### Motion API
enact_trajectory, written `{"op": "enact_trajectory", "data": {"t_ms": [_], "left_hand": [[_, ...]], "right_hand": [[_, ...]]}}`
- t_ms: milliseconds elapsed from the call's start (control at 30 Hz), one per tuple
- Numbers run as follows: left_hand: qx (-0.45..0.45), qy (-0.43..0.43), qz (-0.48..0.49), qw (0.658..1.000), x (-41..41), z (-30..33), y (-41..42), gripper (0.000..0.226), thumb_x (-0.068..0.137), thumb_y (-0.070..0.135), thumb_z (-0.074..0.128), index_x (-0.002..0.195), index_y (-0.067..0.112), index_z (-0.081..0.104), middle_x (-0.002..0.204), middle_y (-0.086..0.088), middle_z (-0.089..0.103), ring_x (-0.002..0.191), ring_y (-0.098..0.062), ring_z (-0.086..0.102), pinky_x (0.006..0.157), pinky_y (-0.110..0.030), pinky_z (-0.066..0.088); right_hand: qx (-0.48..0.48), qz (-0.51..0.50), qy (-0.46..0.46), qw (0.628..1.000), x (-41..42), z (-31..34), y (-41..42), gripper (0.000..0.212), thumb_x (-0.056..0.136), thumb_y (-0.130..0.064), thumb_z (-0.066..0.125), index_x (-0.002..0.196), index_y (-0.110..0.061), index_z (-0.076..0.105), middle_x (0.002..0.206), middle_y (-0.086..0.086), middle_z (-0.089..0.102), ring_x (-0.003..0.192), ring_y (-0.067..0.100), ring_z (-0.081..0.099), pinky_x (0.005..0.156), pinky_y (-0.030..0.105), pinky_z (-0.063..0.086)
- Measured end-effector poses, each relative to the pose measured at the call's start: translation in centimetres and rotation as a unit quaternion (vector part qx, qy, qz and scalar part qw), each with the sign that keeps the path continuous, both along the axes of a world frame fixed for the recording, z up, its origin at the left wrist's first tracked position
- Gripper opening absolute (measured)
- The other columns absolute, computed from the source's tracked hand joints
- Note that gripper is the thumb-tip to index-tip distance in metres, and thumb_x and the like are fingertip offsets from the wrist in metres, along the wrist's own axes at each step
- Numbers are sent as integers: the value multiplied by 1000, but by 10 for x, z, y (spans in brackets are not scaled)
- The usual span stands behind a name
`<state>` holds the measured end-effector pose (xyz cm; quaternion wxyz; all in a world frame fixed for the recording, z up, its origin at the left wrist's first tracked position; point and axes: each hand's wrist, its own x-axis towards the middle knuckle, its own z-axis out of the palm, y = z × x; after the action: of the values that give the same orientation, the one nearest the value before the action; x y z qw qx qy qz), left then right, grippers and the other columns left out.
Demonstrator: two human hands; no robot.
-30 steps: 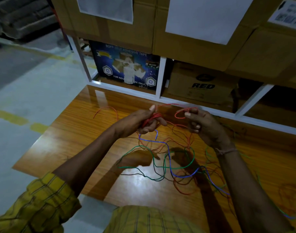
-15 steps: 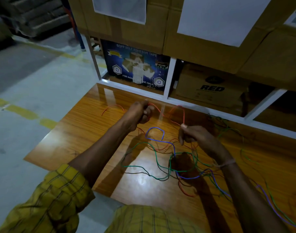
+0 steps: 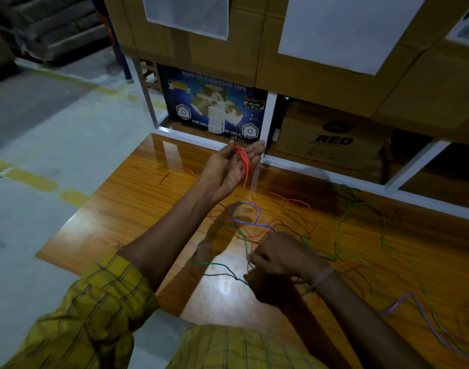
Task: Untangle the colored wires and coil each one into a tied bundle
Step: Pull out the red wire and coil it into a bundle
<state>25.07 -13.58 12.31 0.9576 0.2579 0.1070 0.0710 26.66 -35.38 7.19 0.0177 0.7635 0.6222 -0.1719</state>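
Left hand (image 3: 229,169) up over the glossy orange wooden table (image 3: 126,209), fingers loosely curled w/ red wire coil (image 3: 242,161) looped round them. Right hand (image 3: 278,255) low, fingertips pinching thin strands in the tangle of green, blue & red wires (image 3: 254,230) on the tabletop.

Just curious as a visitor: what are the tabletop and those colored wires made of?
The table looks like wood or wood-look laminate with a glossy coat: striped grain, bright glare patches. The wires seem to be thin, plastic-sheathed strands, smooth and limp; any metal core isn't visible. The left hand holds a red coil.
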Motion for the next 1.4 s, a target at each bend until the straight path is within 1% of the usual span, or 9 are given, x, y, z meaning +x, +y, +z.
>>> {"op": "enact_trajectory", "data": {"t_ms": [233,400,534,734,834,967,1067,1267,1401], "left_hand": [[441,93,-76,889,-3,-12,-27,60,114,47,14,129,10,60,119,-11,78,106,-24,76,113,-53,48],[608,49,-179,772,-34,-7,-37,75,113,52,13,118,-2,64,90,-5,74,75,-19,61,80,-35,50],[559,-23,-193,806,-37,5,-42,51,117,37,27,95,10,64,77,-11,59,60,-19,37,59,-30,33],[318,-70,-189,926,-32,13,-50,55,115,25,28,137,-22,46,67,-13,36,50,-16,19,50,-28,20],[153,-96,-162,970,-28,17,-57,55,113,27,25,142,-16,43,85,-16,63,49,-9,36,57,-22,35],[30,-140,-111,983,-16,24,-56,47,110,21,36,136,-12,58,134,-20,67,80,-14,69,80,-25,56],[129,-124,-59,982,-5,24,-64,51,111,15,33,149,-19,35,158,-24,48,113,-22,71,99,-28,57],[577,20,7,817,0,-10,-72,40,114,43,35,145,32,56,134,-9,71,138,-21,58,124,-50,36],[719,42,11,694,2,-23,-64,33,112,46,35,131,28,56,106,-10,70,95,-18,66,100,-55,51]], "right_hand": [[180,-24,169,969,-1,56,-3,60,105,-55,43,62,-16,55,56,3,55,53,18,53,58,42,46],[311,-222,448,808,44,100,-20,37,104,-25,48,79,-1,62,57,-9,49,51,12,37,47,24,31],[330,-329,521,715,81,86,-24,34,109,-22,46,80,-11,60,60,2,30,43,13,28,39,20,23],[313,-379,439,752,84,35,-18,46,109,-46,48,99,-4,64,60,0,45,41,11,36,39,20,25],[237,-393,424,781,61,17,-19,56,109,-56,37,92,-7,59,56,2,51,38,18,46,39,20,28],[92,-292,229,924,33,-6,-25,31,110,-38,47,105,-9,57,72,-8,54,74,22,56,60,30,32],[85,-215,190,954,17,-3,-35,24,101,-32,65,110,-12,54,71,-12,51,70,16,53,64,31,29],[104,-121,261,952,16,49,-72,29,89,-35,79,107,-29,58,70,-2,70,62,6,62,63,31,48],[171,-123,433,877,33,84,-108,15,99,-17,72,112,-13,64,72,19,68,64,34,68,62,42,54]]}}
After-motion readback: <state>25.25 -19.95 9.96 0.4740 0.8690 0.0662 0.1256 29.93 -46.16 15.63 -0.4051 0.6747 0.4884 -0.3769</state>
